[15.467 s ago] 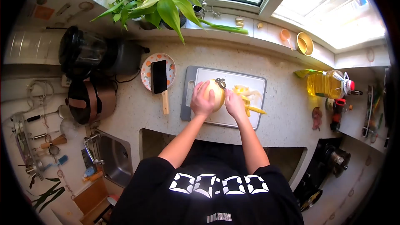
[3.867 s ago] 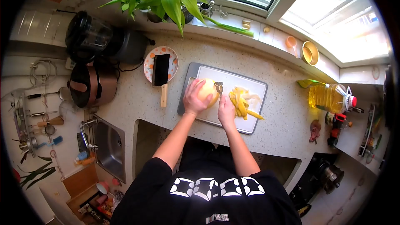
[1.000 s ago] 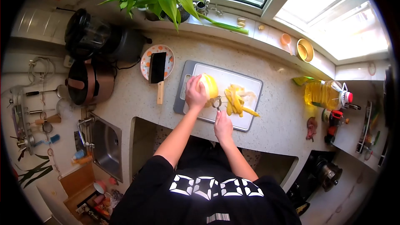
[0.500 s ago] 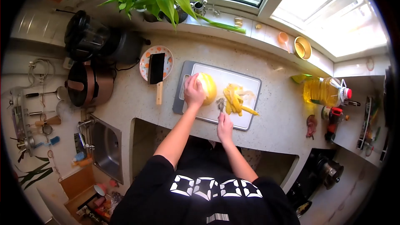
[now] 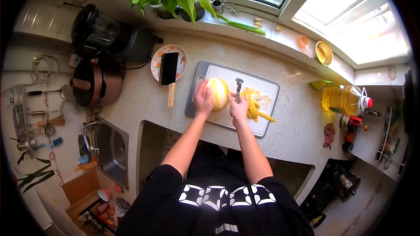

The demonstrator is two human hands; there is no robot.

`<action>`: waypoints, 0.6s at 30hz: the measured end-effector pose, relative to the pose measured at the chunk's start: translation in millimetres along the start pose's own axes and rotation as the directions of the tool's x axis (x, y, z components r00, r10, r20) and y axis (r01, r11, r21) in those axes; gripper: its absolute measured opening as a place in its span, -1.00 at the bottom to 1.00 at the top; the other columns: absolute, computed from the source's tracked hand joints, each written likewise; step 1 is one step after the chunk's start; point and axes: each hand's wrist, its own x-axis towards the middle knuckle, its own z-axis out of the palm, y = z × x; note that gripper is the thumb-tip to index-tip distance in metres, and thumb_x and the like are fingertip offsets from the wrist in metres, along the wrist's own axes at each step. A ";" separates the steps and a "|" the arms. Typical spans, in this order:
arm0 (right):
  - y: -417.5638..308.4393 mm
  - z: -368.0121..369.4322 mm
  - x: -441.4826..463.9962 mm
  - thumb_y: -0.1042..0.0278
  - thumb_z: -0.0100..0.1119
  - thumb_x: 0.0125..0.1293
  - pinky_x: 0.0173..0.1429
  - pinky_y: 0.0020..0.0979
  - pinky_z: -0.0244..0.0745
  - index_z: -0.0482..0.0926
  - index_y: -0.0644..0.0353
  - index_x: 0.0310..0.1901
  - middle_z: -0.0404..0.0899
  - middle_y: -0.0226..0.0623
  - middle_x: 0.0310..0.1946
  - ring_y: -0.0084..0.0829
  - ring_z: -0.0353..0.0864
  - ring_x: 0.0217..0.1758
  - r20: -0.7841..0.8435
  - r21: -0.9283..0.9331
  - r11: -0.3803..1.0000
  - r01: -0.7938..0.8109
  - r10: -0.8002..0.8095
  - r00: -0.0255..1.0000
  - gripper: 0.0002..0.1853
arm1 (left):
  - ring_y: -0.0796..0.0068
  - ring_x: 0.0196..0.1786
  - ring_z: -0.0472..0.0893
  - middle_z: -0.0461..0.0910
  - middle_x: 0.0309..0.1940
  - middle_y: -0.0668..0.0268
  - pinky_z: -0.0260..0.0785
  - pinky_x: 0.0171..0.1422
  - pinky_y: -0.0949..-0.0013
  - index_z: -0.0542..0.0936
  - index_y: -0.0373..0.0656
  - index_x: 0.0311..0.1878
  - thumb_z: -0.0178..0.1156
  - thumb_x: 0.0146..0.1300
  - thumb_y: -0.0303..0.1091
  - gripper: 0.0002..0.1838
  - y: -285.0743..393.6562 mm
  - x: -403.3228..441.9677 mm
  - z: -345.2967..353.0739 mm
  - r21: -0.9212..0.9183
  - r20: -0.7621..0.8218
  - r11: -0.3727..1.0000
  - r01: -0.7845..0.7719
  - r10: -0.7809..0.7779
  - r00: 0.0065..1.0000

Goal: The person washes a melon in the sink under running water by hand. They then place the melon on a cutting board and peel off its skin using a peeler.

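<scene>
A round yellow melon (image 5: 219, 95), peeled in pale stripes, is over the left part of the white cutting board (image 5: 264, 127) with its grey border. My left hand (image 5: 202, 99) grips the melon from its left side, fingers curved round it. In my right hand (image 5: 238, 110) is a metal peeler (image 5: 239, 85), its head pointing up toward the window. The right fingers are close to the melon's right side; whether they touch it I cannot tell. Yellow peel strips (image 5: 253, 105) lie piled on the board to the right of my right hand.
Left of the board, a cleaver (image 5: 169, 69) rests across a patterned plate (image 5: 182, 57), its wooden handle overhanging. A rice cooker (image 5: 97, 83) and sink (image 5: 114, 148) are farther left. An oil bottle (image 5: 343, 99) and raw meat (image 5: 329, 134) are at right.
My right hand has moved up and left, from beside the peel pile to near the melon, and the peeler now points upward. The melon has turned, showing more pale flesh.
</scene>
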 end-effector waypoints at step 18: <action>-70.5 -35.4 -16.6 -0.09 -0.12 0.59 0.11 0.02 0.53 0.65 0.12 0.06 0.73 0.06 -0.08 0.15 0.68 0.04 0.119 -0.747 0.607 0.270 -0.278 0.953 -0.52 | -0.04 0.41 0.49 0.52 0.36 -0.02 0.31 0.52 0.09 0.56 -0.21 0.35 0.10 0.47 -0.13 -0.50 19.6 -12.8 3.4 0.113 0.025 0.983 -0.146 0.144 0.989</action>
